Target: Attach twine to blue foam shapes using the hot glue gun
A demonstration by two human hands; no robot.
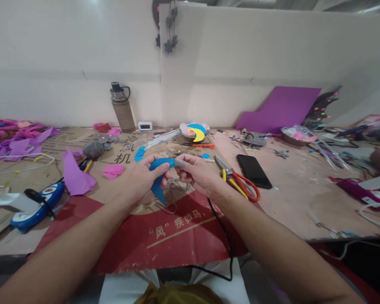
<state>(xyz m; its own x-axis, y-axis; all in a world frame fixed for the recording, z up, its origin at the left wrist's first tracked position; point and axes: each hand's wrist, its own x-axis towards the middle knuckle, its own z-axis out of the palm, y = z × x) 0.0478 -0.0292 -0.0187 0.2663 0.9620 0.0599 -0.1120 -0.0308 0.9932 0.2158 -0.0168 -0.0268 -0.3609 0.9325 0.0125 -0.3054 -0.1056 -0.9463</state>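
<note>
In front of me my left hand (153,172) pinches a blue crescent-shaped piece (158,193), thin like felt or foam sheet, its lower point hanging down. Close beside it, my right hand (194,169) is closed with fingers pressed together on a small grey piece (179,163) that meets the blue piece's upper end. Fingers hide most of the grey piece, so its full shape does not show. Below both hands lies a loose tangle of thin cord (171,198). Scissors with red and yellow handles (237,179) lie just right of my right hand.
A black phone (254,170) lies beyond the scissors. Behind are a bowl (183,131) with yellow and blue crescents, a bottle (123,109) and a grey yarn ball (93,149). Blue (39,207) and purple (364,194) devices, perhaps glue guns, flank the cardboard (190,236).
</note>
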